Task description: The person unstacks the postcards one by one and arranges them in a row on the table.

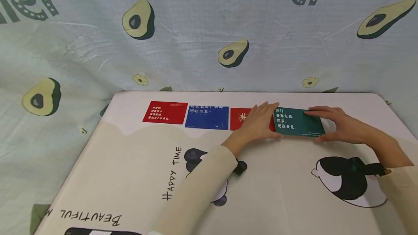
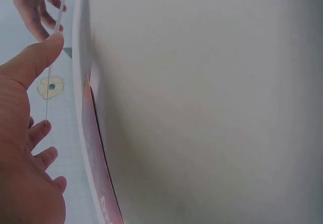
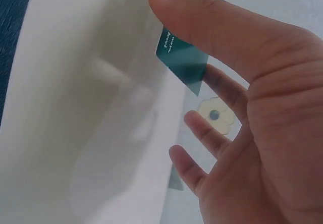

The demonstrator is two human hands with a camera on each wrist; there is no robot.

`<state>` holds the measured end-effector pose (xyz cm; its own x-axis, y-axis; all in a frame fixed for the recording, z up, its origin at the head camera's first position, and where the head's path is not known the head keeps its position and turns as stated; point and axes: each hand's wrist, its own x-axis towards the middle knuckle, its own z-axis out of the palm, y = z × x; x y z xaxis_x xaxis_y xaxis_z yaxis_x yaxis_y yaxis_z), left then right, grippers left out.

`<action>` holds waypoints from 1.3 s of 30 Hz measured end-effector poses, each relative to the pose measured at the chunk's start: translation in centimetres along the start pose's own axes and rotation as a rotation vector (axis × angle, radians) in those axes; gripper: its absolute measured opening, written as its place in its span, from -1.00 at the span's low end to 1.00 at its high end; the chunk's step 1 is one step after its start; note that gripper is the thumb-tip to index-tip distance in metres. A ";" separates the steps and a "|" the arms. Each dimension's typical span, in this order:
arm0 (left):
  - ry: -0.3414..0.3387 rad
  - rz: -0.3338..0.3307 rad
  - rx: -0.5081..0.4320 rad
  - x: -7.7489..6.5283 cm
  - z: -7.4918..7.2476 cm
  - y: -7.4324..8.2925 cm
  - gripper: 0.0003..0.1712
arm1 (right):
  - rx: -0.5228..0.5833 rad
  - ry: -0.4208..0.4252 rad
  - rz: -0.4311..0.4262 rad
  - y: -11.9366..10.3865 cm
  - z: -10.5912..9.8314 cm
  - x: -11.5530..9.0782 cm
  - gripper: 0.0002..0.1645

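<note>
Both hands hold a green card with white lettering, at the right end of a row of cards. My left hand pinches its left end by the near and far edges; the left wrist view shows the thumb against the card, which appears nearly edge-on. At the right end my right hand grips it between thumb and index finger. The card looks raised off the table. Under the left hand lies a red card, partly hidden by it.
Left of the hands, a blue card and another red card lie in line near the back edge of the table. The pale tabletop bears printed cartoons and words. Behind it hangs an avocado-patterned cloth.
</note>
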<state>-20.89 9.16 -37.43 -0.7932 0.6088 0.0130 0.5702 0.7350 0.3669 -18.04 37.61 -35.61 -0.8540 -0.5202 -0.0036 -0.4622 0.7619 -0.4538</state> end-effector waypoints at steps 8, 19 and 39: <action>-0.037 -0.029 0.071 1.2 1.1 0.0 0.16 | 0.059 -0.030 -0.039 1.4 0.3 0.6 -0.13; -0.061 -0.069 0.065 2.2 1.4 0.1 0.19 | 0.088 -0.059 -0.048 2.0 0.2 0.9 -0.18; -0.114 -0.114 0.083 2.6 1.6 -0.2 0.18 | 0.044 -0.122 0.042 1.8 0.1 1.2 -0.21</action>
<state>-22.70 11.12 -38.97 -0.8272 0.5463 -0.1316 0.4972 0.8207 0.2814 -19.89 38.32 -36.51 -0.8357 -0.5336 -0.1303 -0.4137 0.7676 -0.4896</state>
